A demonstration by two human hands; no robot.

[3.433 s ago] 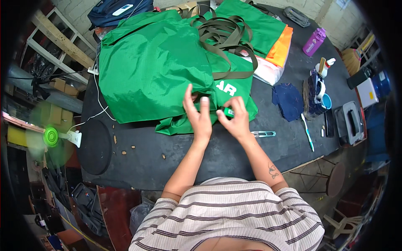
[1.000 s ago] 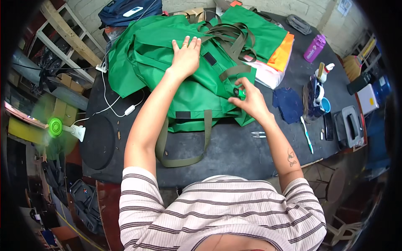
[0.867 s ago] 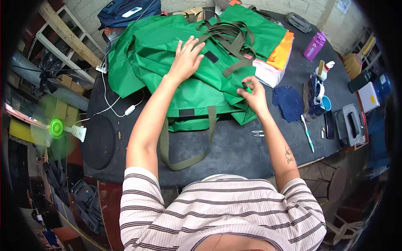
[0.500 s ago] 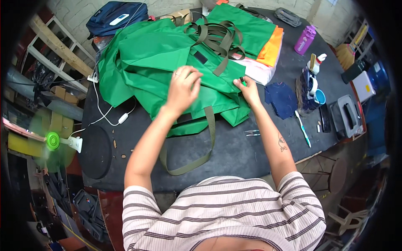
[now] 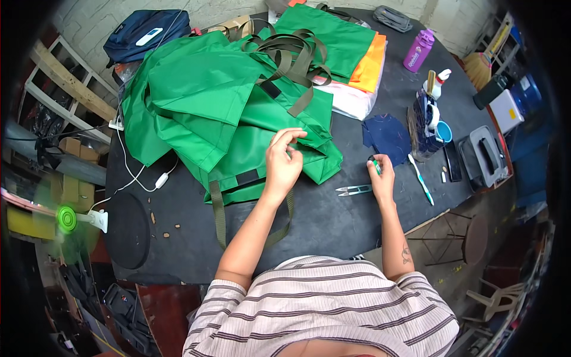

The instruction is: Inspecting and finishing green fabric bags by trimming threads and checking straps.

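Note:
Several green fabric bags [image 5: 196,83] lie piled on the dark table, with olive webbing straps [image 5: 297,56] heaped on top. Over the near right part of the pile is my left hand [image 5: 285,160], its fingers bent but apart and nothing seen in them. My right hand [image 5: 383,178] has come down beside the pile, closed on a small green item with a black end [image 5: 375,165]; the fingers cover most of it. Just left of that hand lie thread snips [image 5: 355,190]. An olive strap loop [image 5: 219,214] hangs from the nearest bag, passing behind my left forearm.
Right of the pile are dark blue cloth pieces [image 5: 386,138], a toothbrush [image 5: 421,180], a blue holder [image 5: 425,128], a purple bottle [image 5: 419,50] and a grey case [image 5: 485,157]. A small green fan [image 5: 67,219] spins at the left edge. Behind stands a navy bag [image 5: 146,35].
My right hand has left the bag's edge and moved right and nearer, carrying the small green item. My left hand has shifted right and nearer. The whole view has shifted slightly.

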